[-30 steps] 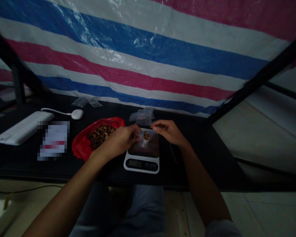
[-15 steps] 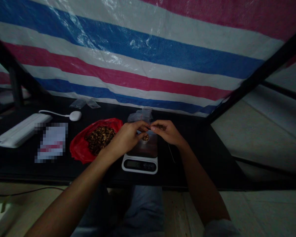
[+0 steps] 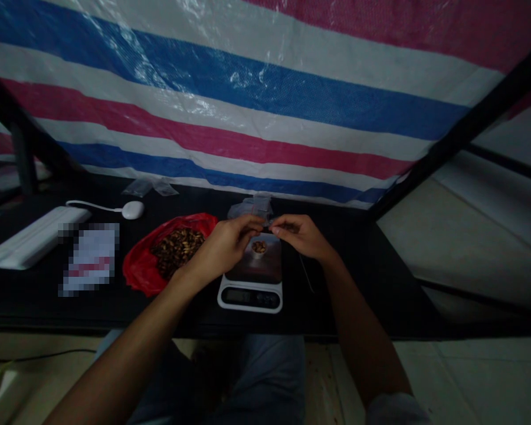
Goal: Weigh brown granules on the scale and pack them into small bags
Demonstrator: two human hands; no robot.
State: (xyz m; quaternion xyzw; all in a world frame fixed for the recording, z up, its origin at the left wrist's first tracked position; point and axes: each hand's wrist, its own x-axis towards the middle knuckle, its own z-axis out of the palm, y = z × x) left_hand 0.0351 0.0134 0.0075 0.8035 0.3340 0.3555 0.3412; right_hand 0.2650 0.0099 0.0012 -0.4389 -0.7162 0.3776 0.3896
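Fingertips of my left hand [image 3: 227,245] and my right hand [image 3: 301,237] almost meet above the far end of a kitchen scale [image 3: 250,298]. Both hands are closed in a pinch, but whatever they hold is too small and dark to make out. Some brown bits [image 3: 291,227] seem to show inside the curl of my right hand. On the scale's metal plate [image 3: 265,271] stands a small cup [image 3: 259,255] filled with brown pieces. Left of it, partly behind my left forearm, an open red plastic bag [image 3: 137,268] contains many similar brown pieces [image 3: 174,251].
Clear plastic bags [image 3: 250,206] lie behind the scale, and more bags [image 3: 149,186] sit farther left. A white power strip [image 3: 35,236], a white round-headed cable [image 3: 133,209] and a blurred packet [image 3: 92,257] occupy the left side. Striped sheeting [image 3: 248,112] hangs behind the black table [image 3: 363,295].
My left thumb has drawn back from the cup toward its fingers, so the cup shows fully. My right hand stays nearly in place, and the view has shifted slightly.
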